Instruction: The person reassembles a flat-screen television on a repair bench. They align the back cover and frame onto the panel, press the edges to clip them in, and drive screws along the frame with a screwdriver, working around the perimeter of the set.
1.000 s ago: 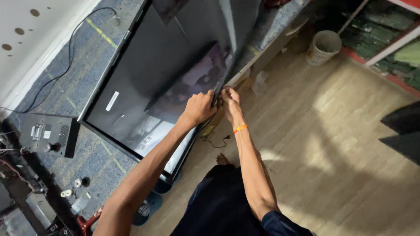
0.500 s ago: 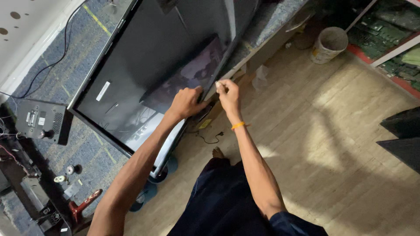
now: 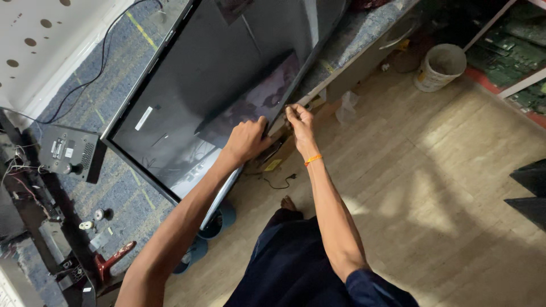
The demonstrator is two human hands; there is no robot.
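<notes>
Black glossy flat screen panel [image 3: 216, 85] on the bench: left hand [image 3: 245, 139] presses flat, fingers together; right hand [image 3: 298, 118] pinches its edge. Best steady, gentle pulls.

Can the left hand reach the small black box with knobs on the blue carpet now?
Probably not without letting go: the left hand presses on the large black flat screen panel, and the small black box with knobs lies beyond the panel's far edge.
</notes>
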